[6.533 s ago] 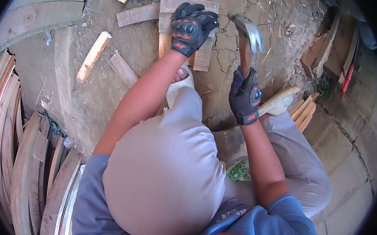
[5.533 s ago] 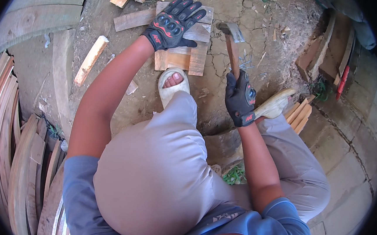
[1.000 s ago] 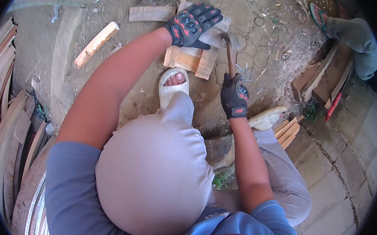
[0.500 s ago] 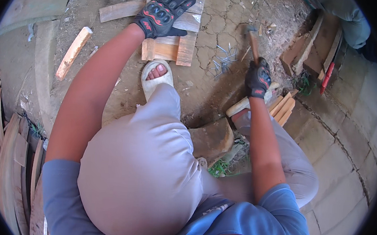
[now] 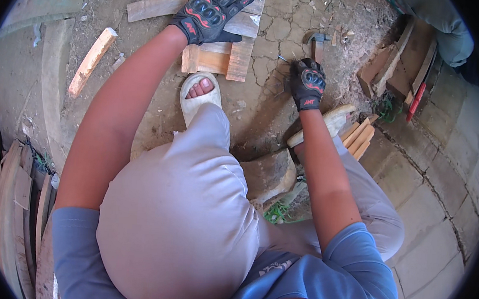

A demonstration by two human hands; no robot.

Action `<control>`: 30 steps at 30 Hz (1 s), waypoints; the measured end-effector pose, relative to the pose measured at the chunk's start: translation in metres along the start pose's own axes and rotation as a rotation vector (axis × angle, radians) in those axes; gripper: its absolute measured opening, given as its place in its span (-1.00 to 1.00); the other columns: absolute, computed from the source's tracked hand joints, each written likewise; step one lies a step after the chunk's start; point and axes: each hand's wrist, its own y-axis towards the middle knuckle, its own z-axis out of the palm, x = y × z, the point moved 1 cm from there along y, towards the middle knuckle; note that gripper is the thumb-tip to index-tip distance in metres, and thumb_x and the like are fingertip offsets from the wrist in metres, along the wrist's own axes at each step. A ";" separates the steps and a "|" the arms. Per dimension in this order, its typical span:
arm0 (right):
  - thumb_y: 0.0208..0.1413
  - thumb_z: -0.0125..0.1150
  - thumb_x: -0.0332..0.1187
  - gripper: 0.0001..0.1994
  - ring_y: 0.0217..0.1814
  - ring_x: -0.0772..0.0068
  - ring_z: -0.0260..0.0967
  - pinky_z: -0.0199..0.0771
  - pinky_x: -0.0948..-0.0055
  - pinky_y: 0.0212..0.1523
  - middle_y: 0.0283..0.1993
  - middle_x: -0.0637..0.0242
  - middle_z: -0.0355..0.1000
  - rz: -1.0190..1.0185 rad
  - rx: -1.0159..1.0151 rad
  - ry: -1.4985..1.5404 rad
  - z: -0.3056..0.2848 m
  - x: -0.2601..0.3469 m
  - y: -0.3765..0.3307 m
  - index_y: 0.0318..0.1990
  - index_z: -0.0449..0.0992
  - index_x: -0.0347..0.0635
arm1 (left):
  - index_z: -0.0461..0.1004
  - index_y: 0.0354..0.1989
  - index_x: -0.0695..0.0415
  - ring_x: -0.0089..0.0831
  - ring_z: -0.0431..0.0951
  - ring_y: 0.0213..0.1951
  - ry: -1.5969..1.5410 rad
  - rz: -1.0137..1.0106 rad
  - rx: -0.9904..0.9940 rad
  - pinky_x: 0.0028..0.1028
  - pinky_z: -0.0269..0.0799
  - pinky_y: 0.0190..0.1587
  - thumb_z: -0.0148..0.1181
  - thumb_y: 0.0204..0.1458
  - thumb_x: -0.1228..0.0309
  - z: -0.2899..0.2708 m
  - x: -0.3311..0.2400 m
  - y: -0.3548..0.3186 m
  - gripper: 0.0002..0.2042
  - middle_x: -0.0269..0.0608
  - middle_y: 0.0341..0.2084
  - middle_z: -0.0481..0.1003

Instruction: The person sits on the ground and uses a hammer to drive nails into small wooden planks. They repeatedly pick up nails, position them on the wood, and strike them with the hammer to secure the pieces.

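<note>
Hammer handle hidden inside the gloved right hand, wooden boards partly covered by the gloved left hand, another person's sleeve cut off at the top edge, stacked planks cropped at the left rim.

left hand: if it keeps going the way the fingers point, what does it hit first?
The left hand lies flat on the nailed wooden boards, fingers aimed up and right. Straight on, it would slide off the top board's far edge onto bare cracked dirt. Nothing else shows in that line, though the frame ends soon.
</note>
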 end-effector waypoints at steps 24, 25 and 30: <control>0.37 0.16 -0.17 -0.76 0.10 -0.15 0.55 0.54 -0.11 0.13 -0.03 0.03 0.62 0.202 0.103 0.133 -0.013 0.004 0.003 -0.13 0.67 -0.09 | 0.07 0.67 -0.07 -0.08 0.10 0.62 0.039 0.009 0.019 -0.03 -0.06 0.68 0.32 0.10 -0.33 0.001 -0.002 0.004 0.05 -0.14 0.63 0.12; 0.37 0.17 -0.17 -0.76 0.08 -0.16 0.56 0.54 -0.12 0.12 -0.05 0.02 0.63 0.204 0.086 0.150 -0.016 0.004 0.004 -0.14 0.67 -0.09 | 0.07 0.67 -0.07 -0.07 0.10 0.62 0.039 0.015 0.020 -0.02 -0.06 0.68 0.32 0.10 -0.33 0.001 -0.002 0.004 0.04 -0.14 0.63 0.12; 0.37 0.17 -0.21 -0.77 0.01 -0.22 0.59 0.56 -0.11 0.05 -0.11 -0.01 0.63 0.199 0.026 0.241 -0.027 0.016 0.002 -0.20 0.67 -0.10 | 0.14 0.63 -0.01 -0.01 0.10 0.62 -0.101 -0.009 0.005 0.00 -0.05 0.67 0.36 0.11 -0.29 -0.011 -0.003 -0.001 0.01 -0.04 0.61 0.14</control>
